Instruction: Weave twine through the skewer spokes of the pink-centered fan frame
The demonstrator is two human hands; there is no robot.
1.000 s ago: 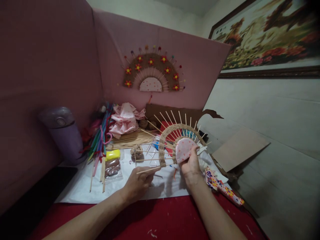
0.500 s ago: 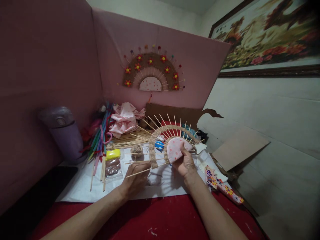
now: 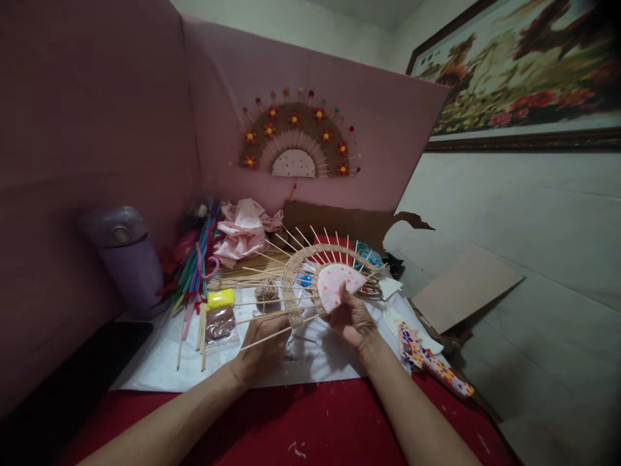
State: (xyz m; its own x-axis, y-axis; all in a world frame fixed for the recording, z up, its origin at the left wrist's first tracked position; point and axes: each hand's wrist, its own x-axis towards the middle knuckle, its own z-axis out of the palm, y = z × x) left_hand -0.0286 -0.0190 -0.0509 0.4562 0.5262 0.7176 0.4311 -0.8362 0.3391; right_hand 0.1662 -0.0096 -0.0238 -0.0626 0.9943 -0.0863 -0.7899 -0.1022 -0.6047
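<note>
My right hand (image 3: 356, 323) pinches a half-made fan by its pink dotted half-round centre (image 3: 337, 288), thumb in front and fingers behind. Thin wooden sticks spread out from that centre, and a woven band of twine (image 3: 290, 281) arches across them. Close to the band's lower left end is my left hand (image 3: 264, 343), its fingers curled behind the lowest sticks. What those fingers hold is hidden. A ball of twine (image 3: 266, 294) lies on the white sheet (image 3: 160, 356) just beyond my left hand.
A purple bottle (image 3: 123, 262) stands left of colourful pipe cleaners (image 3: 196, 259). Crumpled pink cloth (image 3: 242, 230) and a bundle of sticks (image 3: 252, 272) lie behind. A flower-patterned tool handle (image 3: 446, 375) is at right. A finished fan (image 3: 294, 133) hangs on the pink panel.
The fan has shifted slightly left and tilted in my right hand. My left hand stays near the lowest sticks, almost in the same place.
</note>
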